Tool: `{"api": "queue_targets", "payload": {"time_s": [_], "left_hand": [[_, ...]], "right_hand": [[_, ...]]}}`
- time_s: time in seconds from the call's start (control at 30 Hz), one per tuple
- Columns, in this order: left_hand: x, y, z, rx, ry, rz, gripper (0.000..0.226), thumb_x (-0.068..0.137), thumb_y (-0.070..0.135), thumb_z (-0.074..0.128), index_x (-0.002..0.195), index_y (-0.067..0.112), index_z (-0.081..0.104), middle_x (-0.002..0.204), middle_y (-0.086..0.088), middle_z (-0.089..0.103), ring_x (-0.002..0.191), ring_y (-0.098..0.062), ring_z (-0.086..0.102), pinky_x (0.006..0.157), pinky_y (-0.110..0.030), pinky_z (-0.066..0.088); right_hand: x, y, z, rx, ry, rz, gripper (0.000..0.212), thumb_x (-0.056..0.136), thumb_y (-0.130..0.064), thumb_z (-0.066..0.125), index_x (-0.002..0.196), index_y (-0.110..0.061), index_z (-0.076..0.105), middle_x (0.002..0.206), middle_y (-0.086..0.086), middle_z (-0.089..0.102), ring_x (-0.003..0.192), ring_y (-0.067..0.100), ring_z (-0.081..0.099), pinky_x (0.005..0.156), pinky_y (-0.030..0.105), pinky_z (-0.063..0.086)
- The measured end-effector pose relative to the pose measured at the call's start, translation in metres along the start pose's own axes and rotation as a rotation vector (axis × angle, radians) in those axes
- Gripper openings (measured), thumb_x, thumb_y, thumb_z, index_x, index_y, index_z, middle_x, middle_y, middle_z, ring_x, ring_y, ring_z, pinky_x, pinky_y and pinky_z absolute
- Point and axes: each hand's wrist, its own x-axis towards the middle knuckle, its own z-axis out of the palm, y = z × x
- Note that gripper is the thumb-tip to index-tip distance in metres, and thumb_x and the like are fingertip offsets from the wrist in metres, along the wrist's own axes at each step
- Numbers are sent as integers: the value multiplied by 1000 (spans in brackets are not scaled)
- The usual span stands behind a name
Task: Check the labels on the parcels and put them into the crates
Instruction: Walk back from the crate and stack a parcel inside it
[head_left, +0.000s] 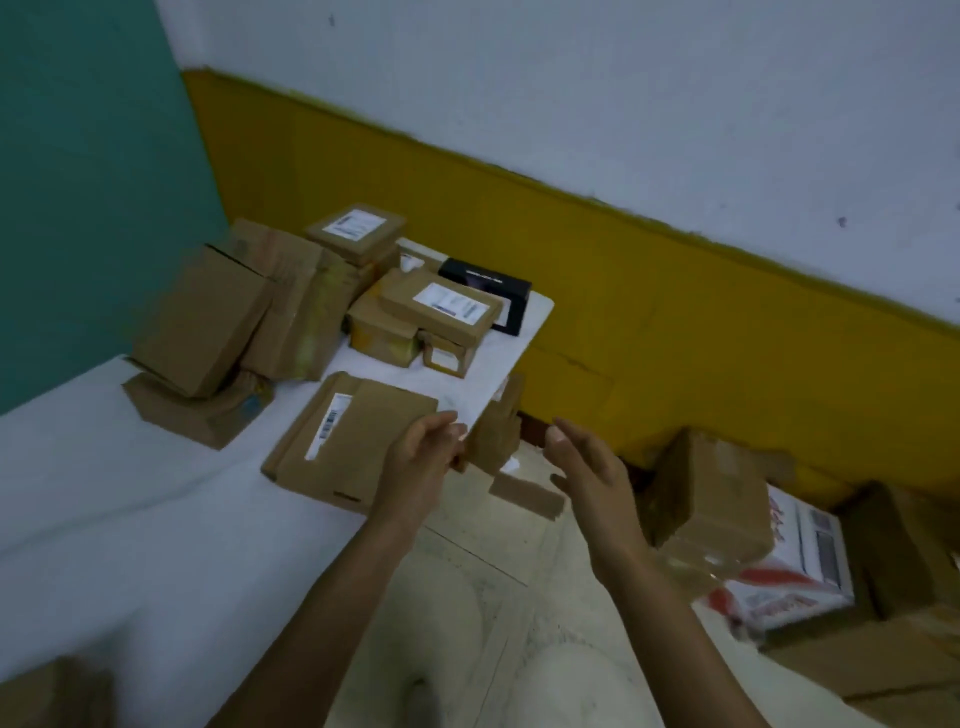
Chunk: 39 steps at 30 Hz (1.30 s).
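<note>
Several brown cardboard parcels lie on a white table (104, 519). A flat parcel with a barcode label (348, 436) sits nearest me. Behind it, a labelled parcel (441, 306) tops a small stack, and another labelled parcel (356, 228) is further back. My left hand (421, 462) holds a small brown parcel (496, 431) by its edge, just past the table's right end. The small parcel is blurred and its label is not readable. My right hand (587, 467) hovers open to the right of it, not touching it.
A black box (488, 288) and a large plain carton (202, 322) are also on the table. On the floor at the right are a brown box (711, 493), a white and red box (800, 577) and more cardboard (888, 545). A yellow-banded wall runs behind.
</note>
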Motion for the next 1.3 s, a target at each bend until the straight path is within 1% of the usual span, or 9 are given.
{"api": "queue_targets", "payload": {"time_s": [0.13, 0.4, 0.53, 0.67, 0.77, 0.87, 0.93, 1.07, 1.3], "left_hand": [[51, 14, -31, 66, 179, 79, 12, 95, 25, 56, 103, 30, 63, 103, 12, 64, 99, 0, 62, 84, -17, 49], [108, 1, -103, -32, 599, -115, 18, 97, 22, 52, 114, 22, 58, 119, -4, 62, 105, -18, 61, 89, -32, 47], [146, -5, -121, -88, 765, -221, 30, 97, 26, 52, 126, 19, 54, 125, -4, 56, 112, -20, 54, 92, -35, 44], [183, -6, -127, -76, 965, -248, 34, 96, 29, 53, 129, 20, 50, 127, 1, 50, 117, -21, 48, 102, -46, 41], [208, -8, -129, -136, 1077, -292, 29, 95, 30, 54, 122, 23, 49, 117, 3, 50, 110, -20, 49, 98, -42, 42], [225, -17, -131, -172, 1119, -356, 8, 96, 29, 52, 101, 23, 54, 105, 1, 56, 104, -21, 50, 94, -40, 41], [233, -22, -132, -233, 1127, -373, 24, 97, 33, 50, 116, 20, 55, 116, -1, 55, 110, -23, 51, 98, -40, 41], [238, -29, -129, -306, 1106, -379, 43, 95, 40, 51, 131, 17, 48, 130, -5, 54, 106, -22, 58, 88, -35, 44], [216, -38, -132, -315, 1061, -450, 66, 89, 56, 51, 138, 14, 40, 139, -9, 49, 118, -29, 53, 90, -38, 44]], "right_hand": [[74, -15, 36, 5, -123, -17, 51, 77, -61, 55, 120, -34, 57, 123, -9, 60, 112, 9, 58, 82, 24, 48], [205, -22, 134, -41, -425, -115, 30, 91, -37, 60, 118, -23, 62, 106, -24, 61, 98, -11, 56, 80, 9, 45], [287, -43, 186, -120, -606, -153, 33, 95, -36, 56, 120, -14, 59, 105, -3, 63, 104, 18, 60, 87, 33, 49], [363, -61, 235, -184, -706, -252, 50, 90, -52, 57, 129, -21, 56, 125, -4, 60, 114, 11, 54, 90, 25, 44], [404, -65, 277, -194, -839, -237, 52, 90, -49, 59, 130, -16, 57, 131, 5, 58, 122, 18, 53, 103, 43, 44], [424, -60, 312, -272, -1032, -284, 52, 91, -50, 55, 133, -20, 55, 130, 1, 60, 121, 17, 54, 105, 44, 43], [427, -50, 326, -343, -1142, -285, 61, 89, -56, 52, 139, -23, 49, 137, 1, 55, 125, 17, 51, 108, 42, 40], [420, -30, 333, -327, -1074, -271, 52, 91, -47, 58, 139, -28, 48, 142, -2, 47, 125, 12, 44, 99, 28, 38], [386, -31, 312, -401, -1034, -542, 66, 70, -56, 60, 132, -35, 52, 133, -9, 46, 125, 16, 40, 104, 47, 40]]}}
